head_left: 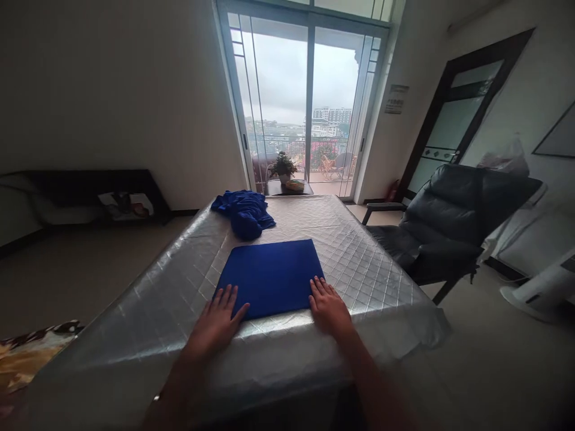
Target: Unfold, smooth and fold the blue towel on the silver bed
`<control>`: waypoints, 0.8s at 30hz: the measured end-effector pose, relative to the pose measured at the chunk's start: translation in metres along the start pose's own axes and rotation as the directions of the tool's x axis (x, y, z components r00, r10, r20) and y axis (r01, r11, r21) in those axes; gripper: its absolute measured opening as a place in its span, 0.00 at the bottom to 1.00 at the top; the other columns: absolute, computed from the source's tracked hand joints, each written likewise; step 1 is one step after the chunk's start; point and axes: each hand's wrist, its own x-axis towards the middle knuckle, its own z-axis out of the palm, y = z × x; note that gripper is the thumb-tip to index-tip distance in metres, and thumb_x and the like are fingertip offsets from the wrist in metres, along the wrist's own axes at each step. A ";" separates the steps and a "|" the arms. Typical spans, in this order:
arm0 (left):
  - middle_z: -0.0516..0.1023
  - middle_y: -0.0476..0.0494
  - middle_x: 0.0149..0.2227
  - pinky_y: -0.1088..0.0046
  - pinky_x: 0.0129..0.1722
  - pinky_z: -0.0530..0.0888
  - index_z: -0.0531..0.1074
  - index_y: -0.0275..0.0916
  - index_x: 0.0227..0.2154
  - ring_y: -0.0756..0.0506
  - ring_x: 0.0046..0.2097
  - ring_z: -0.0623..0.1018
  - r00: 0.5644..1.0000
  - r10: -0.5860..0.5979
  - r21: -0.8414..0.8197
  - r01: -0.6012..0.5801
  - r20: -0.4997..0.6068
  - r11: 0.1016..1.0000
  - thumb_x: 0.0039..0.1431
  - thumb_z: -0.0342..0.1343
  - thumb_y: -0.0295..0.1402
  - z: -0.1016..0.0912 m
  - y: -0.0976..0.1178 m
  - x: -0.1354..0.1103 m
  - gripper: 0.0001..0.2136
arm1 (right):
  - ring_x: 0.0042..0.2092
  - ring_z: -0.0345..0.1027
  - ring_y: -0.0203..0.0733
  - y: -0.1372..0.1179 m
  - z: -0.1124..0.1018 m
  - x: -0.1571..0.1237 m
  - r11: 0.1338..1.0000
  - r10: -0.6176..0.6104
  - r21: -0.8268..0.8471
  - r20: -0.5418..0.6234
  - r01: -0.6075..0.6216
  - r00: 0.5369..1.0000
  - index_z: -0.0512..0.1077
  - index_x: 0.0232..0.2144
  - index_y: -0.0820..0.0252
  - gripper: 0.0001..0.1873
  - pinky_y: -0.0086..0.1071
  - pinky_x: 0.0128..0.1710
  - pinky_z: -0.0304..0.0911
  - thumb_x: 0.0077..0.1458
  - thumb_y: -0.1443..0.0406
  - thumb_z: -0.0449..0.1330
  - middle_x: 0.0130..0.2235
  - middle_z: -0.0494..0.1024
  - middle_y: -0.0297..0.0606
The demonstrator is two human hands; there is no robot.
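A blue cloth, folded into a flat, smooth rectangle, lies on the covered table before me. My left hand rests at its near left corner, palm down, with the fingers stretched out and the thumb along the near edge. At the near right corner my right hand lies flat, its fingertips touching the cloth's right edge. Neither hand grips anything. Just beyond the folded cloth sits a crumpled heap of blue fabric, near the table's far left corner.
A silvery quilted cover drapes over the table. To the right stands a dark padded armchair. Past the far edge, a potted plant stands on a small table by the sliding glass door. Patterned fabric lies at lower left.
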 end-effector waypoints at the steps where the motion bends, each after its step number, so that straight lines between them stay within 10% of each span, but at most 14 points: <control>1: 0.44 0.35 0.73 0.51 0.70 0.51 0.46 0.30 0.71 0.35 0.74 0.46 1.000 -0.009 0.004 0.009 0.004 1.000 0.65 0.33 0.59 0.000 -0.005 -0.002 0.42 | 0.73 0.38 0.42 0.000 0.000 0.000 1.000 0.003 0.006 -0.001 -0.003 1.000 0.52 0.71 0.66 0.31 0.40 0.71 0.37 0.70 0.60 0.41 0.73 0.47 0.40; 18: 0.43 0.34 0.74 0.50 0.70 0.50 0.46 0.30 0.71 0.35 0.74 0.46 0.999 -0.027 -0.031 0.026 -0.040 0.999 0.61 0.32 0.64 -0.011 0.007 -0.015 0.47 | 0.73 0.40 0.44 -0.009 -0.023 0.035 0.999 -0.021 -0.026 -0.071 0.019 0.997 0.53 0.70 0.65 0.32 0.42 0.71 0.37 0.71 0.56 0.40 0.72 0.51 0.41; 24: 0.46 0.31 0.73 0.47 0.69 0.52 0.48 0.29 0.71 0.32 0.73 0.49 0.999 -0.040 -0.001 0.040 -0.012 0.999 0.60 0.34 0.65 -0.006 -0.003 -0.011 0.48 | 0.73 0.37 0.46 -0.004 0.000 0.057 0.999 0.026 -0.019 -0.029 -0.026 0.999 0.49 0.71 0.69 0.35 0.43 0.71 0.36 0.71 0.53 0.38 0.73 0.46 0.47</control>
